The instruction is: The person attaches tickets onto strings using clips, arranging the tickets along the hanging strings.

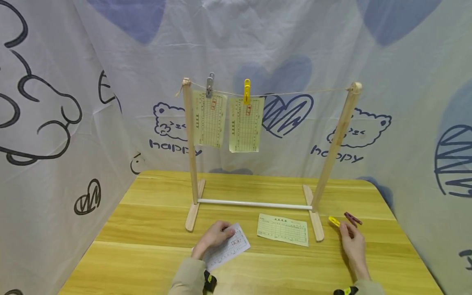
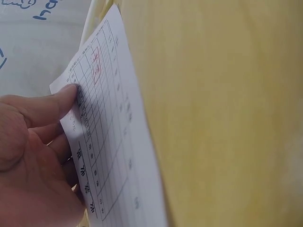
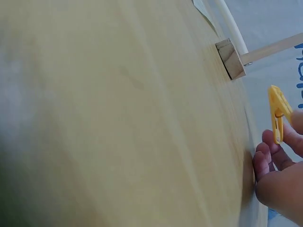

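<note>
My left hand (image 1: 215, 237) pinches a white printed form (image 1: 231, 246) by its edge, thumb on the printed face, low over the table's front; the left wrist view shows the form (image 2: 106, 123) tilted, with a red stamp mark. On the right, my right hand (image 1: 352, 241) holds a yellow clothespin (image 1: 334, 221) between thumb and fingers; the clothespin (image 3: 278, 113) also shows in the right wrist view. Just beyond that hand lies a dark red clothespin (image 1: 353, 218). A green printed form (image 1: 282, 229) lies flat on the table between my hands.
A wooden stand has a left post (image 1: 191, 143), a right post (image 1: 336, 147) and a white bottom bar (image 1: 254, 203). From its string (image 1: 302, 92) hang two green forms, under a grey clothespin (image 1: 210, 85) and a yellow one. Patterned cloth (image 1: 121, 123) surrounds the wooden table (image 1: 147, 229).
</note>
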Demonstrator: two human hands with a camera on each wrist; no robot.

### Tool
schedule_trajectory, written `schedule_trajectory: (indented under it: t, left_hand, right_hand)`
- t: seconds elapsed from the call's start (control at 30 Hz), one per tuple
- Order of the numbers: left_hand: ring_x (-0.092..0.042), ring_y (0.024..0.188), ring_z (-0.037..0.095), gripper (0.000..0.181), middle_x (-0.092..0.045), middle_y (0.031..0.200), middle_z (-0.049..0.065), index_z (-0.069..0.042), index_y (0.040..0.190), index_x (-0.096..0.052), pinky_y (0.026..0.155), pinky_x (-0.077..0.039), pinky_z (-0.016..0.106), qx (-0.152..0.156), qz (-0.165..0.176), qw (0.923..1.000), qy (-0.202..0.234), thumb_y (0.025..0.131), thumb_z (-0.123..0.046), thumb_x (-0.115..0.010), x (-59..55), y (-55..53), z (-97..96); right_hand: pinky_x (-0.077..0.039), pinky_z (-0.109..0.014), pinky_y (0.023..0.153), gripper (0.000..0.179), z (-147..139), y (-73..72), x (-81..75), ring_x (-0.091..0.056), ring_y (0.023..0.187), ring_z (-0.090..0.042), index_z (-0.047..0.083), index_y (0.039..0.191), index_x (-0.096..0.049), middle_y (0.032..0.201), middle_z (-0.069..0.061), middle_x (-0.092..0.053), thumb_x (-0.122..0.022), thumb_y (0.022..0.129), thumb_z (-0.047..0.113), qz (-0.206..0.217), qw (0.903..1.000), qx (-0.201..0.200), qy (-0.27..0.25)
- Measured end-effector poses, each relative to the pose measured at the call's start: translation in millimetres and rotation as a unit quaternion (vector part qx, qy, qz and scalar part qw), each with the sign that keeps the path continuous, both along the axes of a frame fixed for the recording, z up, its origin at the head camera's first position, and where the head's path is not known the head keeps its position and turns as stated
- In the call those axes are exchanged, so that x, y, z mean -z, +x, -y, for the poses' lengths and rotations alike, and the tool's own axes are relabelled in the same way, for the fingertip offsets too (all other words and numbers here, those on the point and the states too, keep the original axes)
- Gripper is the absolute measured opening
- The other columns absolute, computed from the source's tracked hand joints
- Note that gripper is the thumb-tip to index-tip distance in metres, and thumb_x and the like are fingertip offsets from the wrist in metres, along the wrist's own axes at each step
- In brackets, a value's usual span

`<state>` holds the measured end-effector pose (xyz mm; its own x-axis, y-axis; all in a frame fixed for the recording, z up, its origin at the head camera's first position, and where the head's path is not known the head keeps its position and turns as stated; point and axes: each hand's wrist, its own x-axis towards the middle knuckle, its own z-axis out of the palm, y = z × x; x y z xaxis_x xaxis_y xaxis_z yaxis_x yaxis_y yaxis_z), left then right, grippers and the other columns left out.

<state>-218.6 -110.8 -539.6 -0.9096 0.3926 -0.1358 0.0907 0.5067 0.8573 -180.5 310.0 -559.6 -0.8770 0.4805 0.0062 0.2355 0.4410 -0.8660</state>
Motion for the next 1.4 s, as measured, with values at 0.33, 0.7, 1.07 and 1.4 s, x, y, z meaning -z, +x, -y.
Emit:
schedule_trajectory:
  t: [0.33,0.7,1.07,1.4]
  left_hand:
    - [-0.052,0.061,0.011,0.025,-0.062,0.074,0.006,0.002,0.091,-0.069,0.054,-0.041,0.021,-0.042,0.011,0.9991,0.001,0.101,-0.020,-0.062,-2.1,0.7,-4.1]
    - [-0.051,0.063,0.011,0.026,-0.062,0.076,0.004,0.001,0.090,-0.071,0.056,-0.041,0.022,-0.091,0.022,0.9952,0.030,0.097,-0.023,-0.065,-6.5,-1.1,-4.0]
    - [-0.049,0.063,0.009,0.026,-0.064,0.073,0.007,0.005,0.084,-0.071,0.056,-0.040,0.019,-0.170,-0.022,0.9784,0.116,0.096,-0.018,-0.067,-9.9,-7.2,-4.3]
    - [-0.059,0.069,0.006,0.025,-0.074,0.086,0.015,0.007,0.100,-0.075,0.061,-0.048,0.017,-0.243,-0.042,0.9502,0.190,0.093,-0.017,-0.072,-25.8,-7.4,-7.1]
  right_hand:
    - [-0.040,-0.008,0.082,0.055,6,-2.4,-4.1,-0.050,0.098,0.007,-0.003,0.143,-0.052,0.122,0.009,-0.066,-0.048,0.106,0.038,-0.043,0.9889,0.057,-0.130]
    - [-0.056,-0.016,0.064,0.013,6,-4.9,-10.4,-0.066,0.070,-0.002,0.015,0.099,-0.073,0.085,0.011,-0.073,-0.076,0.088,0.009,-0.145,0.8592,0.113,-0.477]
    - [-0.057,-0.020,0.064,0.013,14,-6.0,-18.4,-0.066,0.071,-0.007,0.011,0.101,-0.077,0.086,0.004,-0.072,-0.072,0.090,0.005,-0.168,0.8340,0.109,-0.514]
    - [-0.056,-0.018,0.065,0.011,18,-5.1,-25.2,-0.066,0.073,-0.006,0.014,0.099,-0.078,0.088,0.006,-0.072,-0.072,0.091,0.009,-0.183,0.8362,0.108,-0.506]
